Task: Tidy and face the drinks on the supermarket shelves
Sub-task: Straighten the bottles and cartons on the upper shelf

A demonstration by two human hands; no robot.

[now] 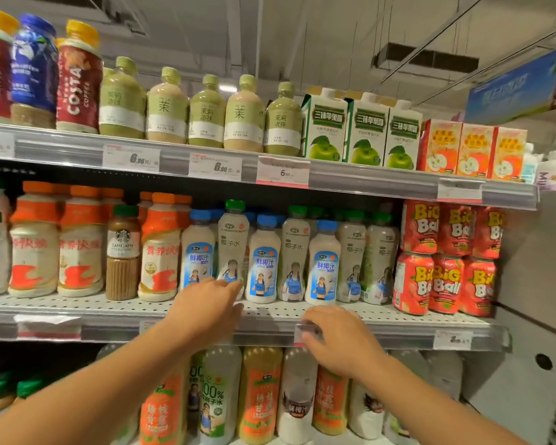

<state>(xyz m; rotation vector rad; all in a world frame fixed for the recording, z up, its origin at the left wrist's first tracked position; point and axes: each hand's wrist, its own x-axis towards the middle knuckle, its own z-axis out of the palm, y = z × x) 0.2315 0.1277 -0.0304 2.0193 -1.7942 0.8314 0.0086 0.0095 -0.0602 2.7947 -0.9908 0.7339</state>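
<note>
While a person faces the middle shelf, the right hand [341, 340] at five o'clock pinches a loose price tag [305, 332] on the shelf rail [398, 332]. Further in, the left hand [207, 311] reaches with fingers loosely spread to a green-capped coconut-water bottle [233, 242] near centre, touching its base. Judged best: draw it level with the blue-capped bottles [264, 261], label forward.

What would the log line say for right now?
left hand: reaching to green-capped bottle | right hand: pinching price tag
</note>
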